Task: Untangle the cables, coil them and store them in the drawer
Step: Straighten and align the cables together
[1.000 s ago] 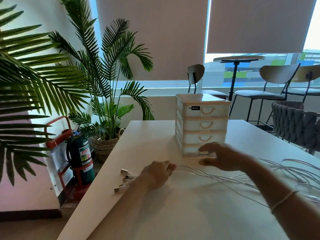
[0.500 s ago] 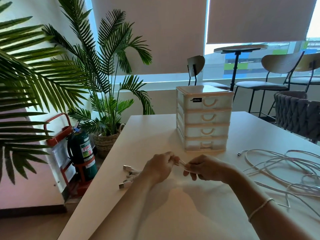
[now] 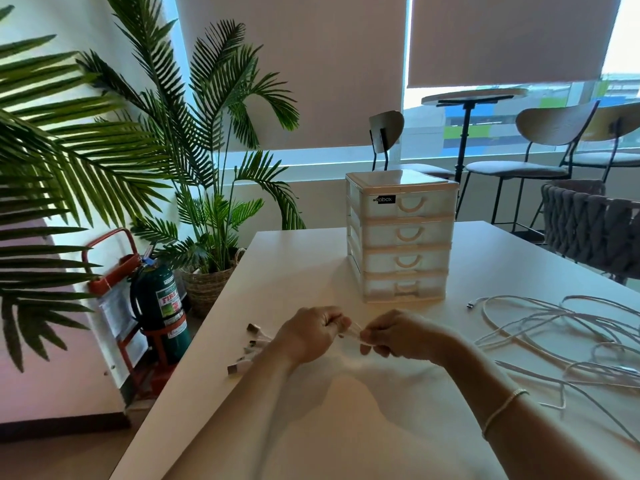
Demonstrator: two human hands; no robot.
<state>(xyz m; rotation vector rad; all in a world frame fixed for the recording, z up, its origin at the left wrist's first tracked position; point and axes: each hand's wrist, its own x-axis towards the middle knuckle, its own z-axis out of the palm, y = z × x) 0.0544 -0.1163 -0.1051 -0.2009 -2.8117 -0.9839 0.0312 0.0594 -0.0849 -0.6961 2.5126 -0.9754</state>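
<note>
While the cables (image 3: 540, 327) lie loose on the worktop (image 3: 346, 427) to the right of the hands, one strand is best drawn out slowly, with the plugs (image 3: 247, 348) kept gathered. In the head view, a white cable is pinched between the left hand (image 3: 311, 332) and the right hand (image 3: 398, 336), fingers curled. The drawer unit (image 3: 401, 237) stands shut just beyond them.
</note>
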